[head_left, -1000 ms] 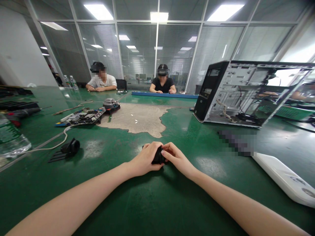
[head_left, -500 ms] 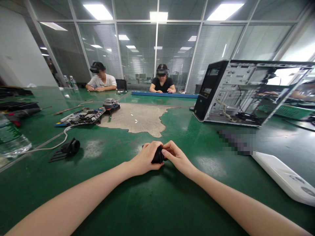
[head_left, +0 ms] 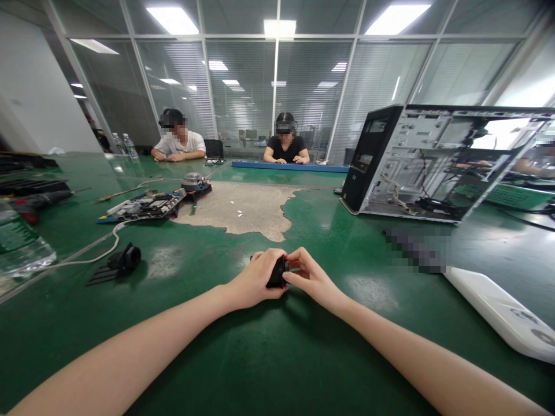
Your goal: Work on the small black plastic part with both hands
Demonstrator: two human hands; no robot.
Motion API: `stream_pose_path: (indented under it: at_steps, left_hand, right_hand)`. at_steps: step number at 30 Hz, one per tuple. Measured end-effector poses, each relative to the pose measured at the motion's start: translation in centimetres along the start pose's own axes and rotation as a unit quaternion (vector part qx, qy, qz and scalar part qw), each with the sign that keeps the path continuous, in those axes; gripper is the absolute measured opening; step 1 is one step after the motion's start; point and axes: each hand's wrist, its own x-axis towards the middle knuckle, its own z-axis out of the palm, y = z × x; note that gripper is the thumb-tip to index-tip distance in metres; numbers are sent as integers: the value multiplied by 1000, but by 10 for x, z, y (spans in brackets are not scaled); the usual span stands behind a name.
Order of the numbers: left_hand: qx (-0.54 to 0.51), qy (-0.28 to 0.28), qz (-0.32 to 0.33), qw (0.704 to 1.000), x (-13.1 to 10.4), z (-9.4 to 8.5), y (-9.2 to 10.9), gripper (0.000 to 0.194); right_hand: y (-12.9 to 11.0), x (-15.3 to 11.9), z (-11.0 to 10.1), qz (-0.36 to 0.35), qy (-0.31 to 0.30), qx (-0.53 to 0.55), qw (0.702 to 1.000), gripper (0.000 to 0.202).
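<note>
At the left, cut off by the edge of view, a clear bottle [head_left: 21,245] with a green label on a green table [head_left: 260,364]; beyond, dark items [head_left: 32,188], too blurred to name; farther right, on the near side, a black part [head_left: 124,260] with a slotted flat base; past it, a white cable [head_left: 115,234] leading toward a circuit board [head_left: 147,205]; at the far side, a co-worker in a white top [head_left: 184,144], forearms on the table; just right of the board, a round grey part [head_left: 196,182] at the edge of a bare tan patch [head_left: 260,202], with white scraps [head_left: 240,214] on it; near the middle, the left hand [head_left: 258,280], fingers wrapped over a small black object [head_left: 276,276] and holding it; far beyond, a second co-worker in a dark top [head_left: 288,151] behind a long blue bar [head_left: 321,169]; at the object's right end, the right hand [head_left: 312,276], fingers bent, gap narrow, thumb against the object; whether pinching or only touching, cannot tell; farther right, on the far side, an open computer case [head_left: 370,167], black-fronted; nearer, a pixelated dark item [head_left: 416,249], just beside a white slab-shaped object [head_left: 494,312]; at the far right, a green basket [head_left: 522,197].
</note>
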Motion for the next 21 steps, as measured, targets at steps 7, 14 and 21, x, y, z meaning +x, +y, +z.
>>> stream_pose_path:
  at_steps: [7, 14, 21]
  left_hand:
    - [4, -3, -3, 1000, 0, 1, -1, 58]
    - [0, -4, -2, 1000, 0, 1, -1, 58]
    - [-7, -3, -7, 1000, 0, -1, 1, 57]
  right_hand:
    - [7, 2, 0, 14, 13, 18, 1000, 20]
    - [7, 3, -1, 33, 20, -1, 999, 25]
    - [-2, -1, -1, 0, -5, 6, 1000, 23]
